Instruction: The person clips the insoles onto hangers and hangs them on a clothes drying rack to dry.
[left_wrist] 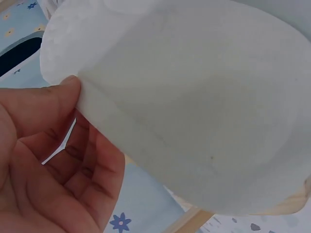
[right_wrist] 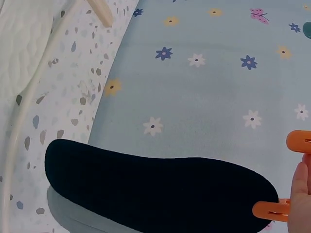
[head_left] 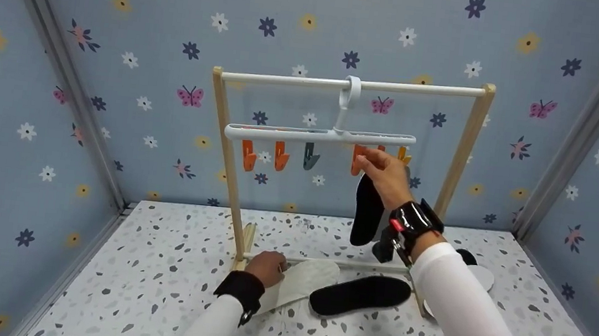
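Observation:
My left hand [head_left: 266, 269] pinches the edge of a white insole [left_wrist: 194, 107] between thumb and fingers, low at the foot of the rack. My right hand [head_left: 386, 175] is raised to the white clip hanger [head_left: 281, 134] and pinches an orange clothespin [head_left: 356, 160]. Just beside these fingers, another orange clothespin [right_wrist: 272, 210] grips one end of a hanging black insole [right_wrist: 160, 187]. A greyish insole [right_wrist: 87, 213] shows partly behind it. One more black insole [head_left: 361, 296] lies on the table next to the white one.
The hanger hooks over the top bar [head_left: 286, 81] of a wooden rack [head_left: 462, 152]. Two orange clothespins [head_left: 280, 156], a dark green one [head_left: 309, 157] and a yellow one [head_left: 403, 154] hang from it. White round-ended pieces [head_left: 481, 277] lie behind my right forearm. Patterned walls enclose the speckled table [head_left: 156, 264].

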A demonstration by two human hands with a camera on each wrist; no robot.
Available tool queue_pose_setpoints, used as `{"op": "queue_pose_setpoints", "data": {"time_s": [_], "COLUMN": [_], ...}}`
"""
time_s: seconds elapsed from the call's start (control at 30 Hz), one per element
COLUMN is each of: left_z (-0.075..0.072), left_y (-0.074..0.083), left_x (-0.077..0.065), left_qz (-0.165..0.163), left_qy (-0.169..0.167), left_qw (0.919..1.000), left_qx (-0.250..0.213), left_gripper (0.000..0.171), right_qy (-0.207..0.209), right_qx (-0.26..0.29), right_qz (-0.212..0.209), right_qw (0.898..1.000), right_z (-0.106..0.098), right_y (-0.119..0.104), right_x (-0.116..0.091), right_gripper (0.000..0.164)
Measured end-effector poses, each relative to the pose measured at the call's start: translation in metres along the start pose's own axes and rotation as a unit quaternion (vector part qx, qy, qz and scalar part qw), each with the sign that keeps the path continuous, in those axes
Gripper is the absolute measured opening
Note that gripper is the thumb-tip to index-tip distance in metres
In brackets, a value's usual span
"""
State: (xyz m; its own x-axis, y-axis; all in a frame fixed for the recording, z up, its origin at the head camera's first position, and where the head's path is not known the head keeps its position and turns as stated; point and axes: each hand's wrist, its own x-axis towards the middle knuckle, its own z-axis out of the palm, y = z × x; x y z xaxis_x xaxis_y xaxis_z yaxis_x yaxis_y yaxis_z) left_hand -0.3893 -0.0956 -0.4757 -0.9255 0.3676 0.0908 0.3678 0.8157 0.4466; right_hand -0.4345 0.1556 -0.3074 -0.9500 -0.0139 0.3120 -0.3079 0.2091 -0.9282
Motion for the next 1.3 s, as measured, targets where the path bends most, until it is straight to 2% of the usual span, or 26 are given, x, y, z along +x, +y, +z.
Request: {"op": "queue_pose_setpoints", "data": {"time_s": [0.27, 0.47, 0.73, 0.93, 1.07, 1.3], "left_z": [-0.011, -0.017, -0.02, -0.02, -0.022, -0.02], "left_y": [0.001, 0.002, 0.005, 0.011, 0.019, 0.035], "left_x": [-0.004, -0.006, 0.003, 0.009, 0.014, 0.018], "left_qz": [0.014, 0.032, 0.036, 0.027, -0.001, -0.017], "left_qy": [0.008, 0.031, 0.05, 0.087, 0.103, 0.108], "left_qw": [0.9999, 0.9988, 0.9959, 0.9873, 0.9794, 0.9676], "left_qx": [-0.005, -0.02, -0.067, -0.13, -0.174, -0.228], "left_gripper": [0.01, 0.008, 0.005, 0.004, 0.006, 0.008], "right_qy": [0.0, 0.002, 0.008, 0.013, 0.008, 0.014], "right_qx": [-0.001, 0.006, 0.01, 0.012, 0.015, 0.022], "right_qz": [-0.002, -0.005, -0.015, -0.007, -0.008, -0.012], "right_qw": [1.0, 1.0, 1.0, 1.0, 1.0, 1.0], "right_z": [-0.004, -0.006, -0.003, -0.002, 0.0, 0.002], "right_y": [0.001, -0.003, 0.005, 0.002, 0.0, -0.001], "right_x": [-0.002, -0.007, -0.003, -0.003, -0.004, -0.006], "right_gripper": [0.043, 0.043, 0.044, 0.042, 0.041, 0.037]}}
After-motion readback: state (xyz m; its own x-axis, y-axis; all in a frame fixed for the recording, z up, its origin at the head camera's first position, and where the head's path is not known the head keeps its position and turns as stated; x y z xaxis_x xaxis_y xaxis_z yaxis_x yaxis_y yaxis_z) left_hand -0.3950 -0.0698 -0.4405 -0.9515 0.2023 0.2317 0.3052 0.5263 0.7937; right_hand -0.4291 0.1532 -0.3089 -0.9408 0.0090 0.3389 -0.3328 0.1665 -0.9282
